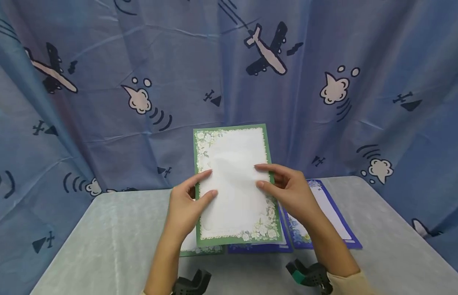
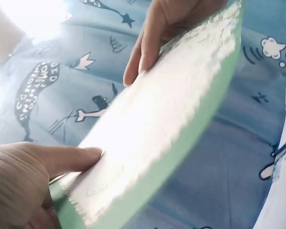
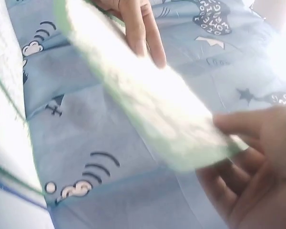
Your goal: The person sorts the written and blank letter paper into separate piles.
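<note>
A sheet of stationery paper (image 1: 232,184) with a green border and pale flowers in two corners is held up above the table, facing me. My left hand (image 1: 186,205) pinches its left edge, thumb and index finger on the front and the other fingers behind. On the opposite edge, my right hand (image 1: 291,192) grips it the same way. Both wrist views show the paper (image 2: 143,119) slanting between the hands, its white middle washed out by glare. Whether it is a single sheet or several together, I cannot tell.
Behind the held paper, a green-bordered sheet (image 1: 201,250) lies on the table (image 1: 114,246) at left. A blue-bordered sheet (image 1: 260,248) lies in the middle, mostly covered, and another blue-bordered sheet (image 1: 336,217) at right. A blue patterned curtain (image 1: 184,61) hangs behind the table.
</note>
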Demonstrator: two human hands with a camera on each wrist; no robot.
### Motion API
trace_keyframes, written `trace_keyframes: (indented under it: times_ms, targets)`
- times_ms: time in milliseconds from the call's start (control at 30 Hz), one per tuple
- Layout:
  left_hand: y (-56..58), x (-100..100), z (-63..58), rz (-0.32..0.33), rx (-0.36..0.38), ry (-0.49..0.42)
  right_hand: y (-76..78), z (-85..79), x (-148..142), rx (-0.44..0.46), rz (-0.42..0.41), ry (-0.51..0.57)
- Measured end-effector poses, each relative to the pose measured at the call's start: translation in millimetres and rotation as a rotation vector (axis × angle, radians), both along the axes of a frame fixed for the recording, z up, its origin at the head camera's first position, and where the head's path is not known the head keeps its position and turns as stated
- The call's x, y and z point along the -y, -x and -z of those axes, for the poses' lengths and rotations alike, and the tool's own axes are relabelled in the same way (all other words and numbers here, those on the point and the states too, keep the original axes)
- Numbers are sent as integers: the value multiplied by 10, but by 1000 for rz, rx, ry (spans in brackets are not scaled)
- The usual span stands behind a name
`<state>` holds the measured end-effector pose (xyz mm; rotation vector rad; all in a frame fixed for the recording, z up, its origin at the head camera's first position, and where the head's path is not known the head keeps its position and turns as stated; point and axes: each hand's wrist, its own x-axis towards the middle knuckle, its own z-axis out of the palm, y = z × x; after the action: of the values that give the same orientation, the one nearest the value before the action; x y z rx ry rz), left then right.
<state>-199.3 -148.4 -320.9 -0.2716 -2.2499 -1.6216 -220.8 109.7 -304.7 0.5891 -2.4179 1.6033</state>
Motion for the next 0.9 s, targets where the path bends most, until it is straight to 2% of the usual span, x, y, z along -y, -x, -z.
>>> trace_keyframes:
  times_ms: [167,400,633,900]
  targets:
    - [-16,99,-56,-95,-26,64,63,-65,213,-13,21,14]
    - [-84,234,-122,-174,-49,74,124,-103,400,-14,-26,87]
    - [-89,264,-156,-177,-52,86,156,27,483,0,26,120]
    - [-108,323,-169,-179,-46,92,245,135,601,-40,91,124]
